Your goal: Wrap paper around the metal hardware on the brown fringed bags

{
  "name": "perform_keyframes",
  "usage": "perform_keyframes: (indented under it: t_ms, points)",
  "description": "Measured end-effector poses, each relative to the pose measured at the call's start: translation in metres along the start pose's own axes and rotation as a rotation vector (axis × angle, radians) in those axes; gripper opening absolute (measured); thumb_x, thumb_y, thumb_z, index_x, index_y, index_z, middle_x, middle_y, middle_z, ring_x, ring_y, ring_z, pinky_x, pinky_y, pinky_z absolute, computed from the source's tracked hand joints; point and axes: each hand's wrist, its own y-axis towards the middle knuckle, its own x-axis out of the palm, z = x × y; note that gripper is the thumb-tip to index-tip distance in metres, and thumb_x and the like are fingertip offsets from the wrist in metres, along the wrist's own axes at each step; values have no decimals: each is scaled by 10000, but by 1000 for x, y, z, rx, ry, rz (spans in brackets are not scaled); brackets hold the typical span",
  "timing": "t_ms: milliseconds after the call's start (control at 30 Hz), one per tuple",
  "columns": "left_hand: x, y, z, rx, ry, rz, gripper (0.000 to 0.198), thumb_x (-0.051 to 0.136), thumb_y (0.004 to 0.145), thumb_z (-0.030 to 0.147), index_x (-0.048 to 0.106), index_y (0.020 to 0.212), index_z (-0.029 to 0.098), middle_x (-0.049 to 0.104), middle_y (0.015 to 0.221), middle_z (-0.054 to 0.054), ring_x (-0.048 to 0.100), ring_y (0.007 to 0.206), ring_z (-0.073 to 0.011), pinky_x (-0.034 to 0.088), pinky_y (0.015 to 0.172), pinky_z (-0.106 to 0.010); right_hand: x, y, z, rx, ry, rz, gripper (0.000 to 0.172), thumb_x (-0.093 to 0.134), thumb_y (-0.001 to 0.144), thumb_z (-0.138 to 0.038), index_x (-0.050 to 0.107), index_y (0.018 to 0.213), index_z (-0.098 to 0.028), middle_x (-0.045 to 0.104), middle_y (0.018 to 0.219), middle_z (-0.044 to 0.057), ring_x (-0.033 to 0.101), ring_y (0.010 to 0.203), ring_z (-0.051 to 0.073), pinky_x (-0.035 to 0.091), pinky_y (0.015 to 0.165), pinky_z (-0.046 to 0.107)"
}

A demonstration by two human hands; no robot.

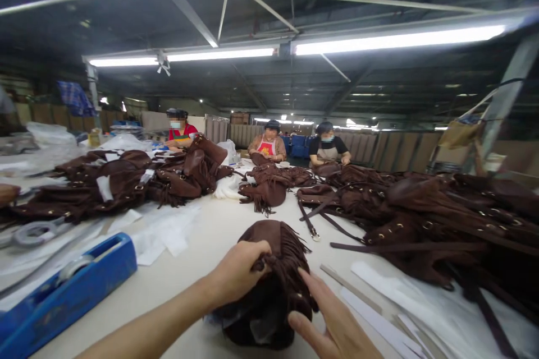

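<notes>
A dark brown fringed bag [269, 233] lies on the white table right in front of me, with fringe along its right side and small metal eyelets. My left hand [240, 269] is closed on a gathered bit of the bag near its middle. Along the bag's right side rests my right hand [326, 311], thumb and fingers apart, the fingertips touching the fringe. Some clear plastic shows at the bag's lower part. What lies under the bag is hidden.
Brown bags pile up at the left [118, 179] and right [404, 207], with straps trailing. A blue tape dispenser [96, 275] stands front left. Paper strips [374, 314] and plastic sheets lie about. Three people [269, 146] sit across the table.
</notes>
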Motion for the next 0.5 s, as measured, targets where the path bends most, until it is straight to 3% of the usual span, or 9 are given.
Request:
perform_keyframes:
  t_ms: [67,133,200,267,333,400,467,500]
  points:
    - [-2,-1,11,9,-38,12,58,528,792,208,560,746,195,609,717,34,524,687,-134,362,633,-210,-6,5,-15,3,-77,141,651,525,867,-446,388,1411,-116,470,1402,213,500,1247,353,526,935,477]
    - [-1,-4,13,16,-103,33,71,531,810,228,585,781,193,644,785,24,555,746,-144,380,684,-220,-16,2,-26,-59,-123,272,506,505,883,-348,466,1335,-125,543,1320,206,554,1186,338,536,909,476]
    - [4,-8,7,3,-194,47,80,527,810,222,599,807,188,660,822,21,568,777,-149,397,720,-228,-24,-10,-34,-176,-115,275,306,491,899,-263,567,1191,-213,645,1163,124,629,1065,269,556,867,400]
    - [11,-11,0,-30,-274,59,88,522,806,224,599,810,182,652,806,23,565,768,-150,413,723,-232,-29,-23,-36,-237,-101,232,249,487,898,-208,587,1121,-251,672,1086,79,649,994,227,556,837,347]
    - [17,-14,-5,-53,-307,77,95,521,805,241,590,801,176,637,789,22,557,757,-153,421,719,-238,-30,-31,-33,-224,-107,222,362,453,867,-137,538,1208,-224,637,1184,96,604,1087,240,527,894,373]
    - [21,-17,-5,-52,-307,84,94,523,802,248,580,793,174,630,788,19,553,767,-160,420,726,-245,-29,-30,-29,-194,-115,187,567,408,792,-54,417,1350,-155,538,1342,127,462,1268,268,458,992,431]
    - [24,-19,-3,-34,-274,91,101,521,811,259,576,791,177,629,789,15,554,776,-166,416,729,-248,-29,-23,-25,-190,-109,78,701,399,707,-15,344,1401,-100,473,1407,141,333,1355,278,372,1064,470]
    - [25,-21,-2,-20,-234,92,105,515,820,263,572,787,181,627,781,15,555,772,-167,413,722,-247,-31,-18,-23,-193,-101,11,701,407,685,-14,374,1381,-97,497,1380,139,343,1344,274,327,1092,476]
